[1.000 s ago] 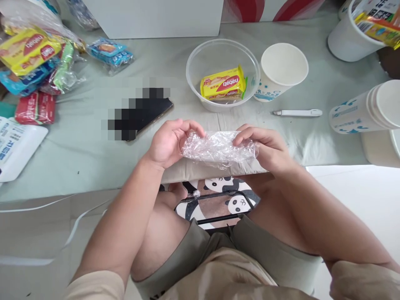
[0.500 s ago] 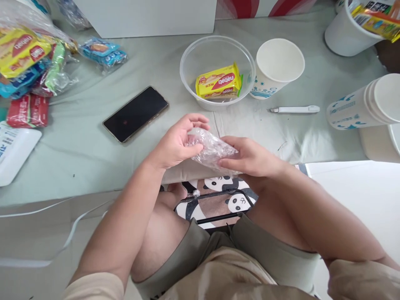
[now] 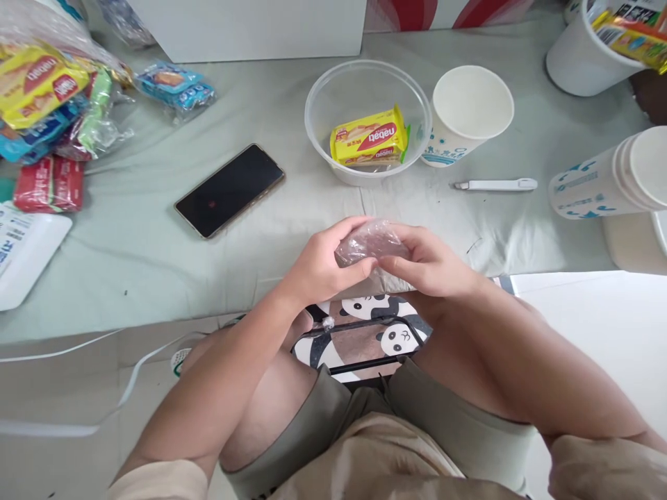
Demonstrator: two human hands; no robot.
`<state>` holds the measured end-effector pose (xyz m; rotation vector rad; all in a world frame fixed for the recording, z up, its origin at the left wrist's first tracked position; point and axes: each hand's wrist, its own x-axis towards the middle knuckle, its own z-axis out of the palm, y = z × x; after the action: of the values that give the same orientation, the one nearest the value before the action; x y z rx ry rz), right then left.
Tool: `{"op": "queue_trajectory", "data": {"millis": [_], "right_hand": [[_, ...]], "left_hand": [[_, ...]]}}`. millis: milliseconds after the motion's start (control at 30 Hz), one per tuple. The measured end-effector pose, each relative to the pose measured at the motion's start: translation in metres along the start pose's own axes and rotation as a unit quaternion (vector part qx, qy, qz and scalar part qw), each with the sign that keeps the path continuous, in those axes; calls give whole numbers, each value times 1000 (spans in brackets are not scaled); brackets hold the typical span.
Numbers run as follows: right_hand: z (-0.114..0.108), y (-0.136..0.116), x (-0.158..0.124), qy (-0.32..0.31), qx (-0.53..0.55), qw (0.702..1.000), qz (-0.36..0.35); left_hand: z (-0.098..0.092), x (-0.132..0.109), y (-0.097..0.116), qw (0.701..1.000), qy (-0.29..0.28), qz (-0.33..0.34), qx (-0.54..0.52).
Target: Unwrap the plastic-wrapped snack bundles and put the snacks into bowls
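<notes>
A crumpled clear plastic bag (image 3: 372, 243) is squeezed between my two hands at the table's near edge. My left hand (image 3: 331, 260) curls round its left side, thumb across the front. My right hand (image 3: 430, 260) grips the right side, its thumb almost meeting the left one. Whatever may lie inside the bag cannot be made out. Just beyond my hands stands a clear round plastic bowl (image 3: 319, 142) with a yellow nabati wafer pack (image 3: 367, 137) and a bit of green wrapper in it. A white paper cup (image 3: 463, 118) stands upright right beside the bowl.
A phone (image 3: 229, 191) lies left of the bowl, a white utility knife (image 3: 497, 185) to the right. Stacked paper cups (image 3: 588, 180) lie tilted at far right, below a snack-filled tub (image 3: 583, 59). Bagged snacks (image 3: 42, 83) crowd the far left. A white box (image 3: 255, 28) stands behind.
My left hand has moved right and closed in on the plastic bag. The bag is now bunched smaller between both hands, with the thumbs nearly together.
</notes>
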<state>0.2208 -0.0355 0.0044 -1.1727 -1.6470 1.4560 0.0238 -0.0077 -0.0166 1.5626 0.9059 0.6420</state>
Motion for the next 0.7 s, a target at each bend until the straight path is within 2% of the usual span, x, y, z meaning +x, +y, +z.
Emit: {"op": "queue_trajectory", "data": {"millis": [67, 167, 200, 300, 367, 500, 567, 633, 700], "right_hand": [[0, 2, 1, 32, -23, 999, 18], [1, 7, 1, 157, -87, 984, 11], [1, 8, 1, 178, -91, 980, 1], [4, 8, 1, 167, -51, 985, 7], [6, 7, 2, 182, -29, 982, 29], [8, 5, 3, 228, -10, 973, 19], [7, 4, 2, 240, -6, 971, 7], [2, 2, -1, 279, -10, 960, -2], [-10, -2, -3, 345, -21, 938, -18]], "left_hand": [[-2, 2, -2, 1000, 9, -16, -19], [-3, 5, -6, 998, 34, -33, -35], [-3, 6, -8, 997, 33, -46, -54], [1, 8, -12, 984, 34, -75, -156], [5, 9, -13, 976, 54, -64, -201], [16, 12, -15, 981, 91, -30, -167], [17, 13, -14, 983, 88, -19, -160], [13, 14, -12, 982, 68, -10, -177], [5, 13, -9, 981, 57, -3, -186]]}}
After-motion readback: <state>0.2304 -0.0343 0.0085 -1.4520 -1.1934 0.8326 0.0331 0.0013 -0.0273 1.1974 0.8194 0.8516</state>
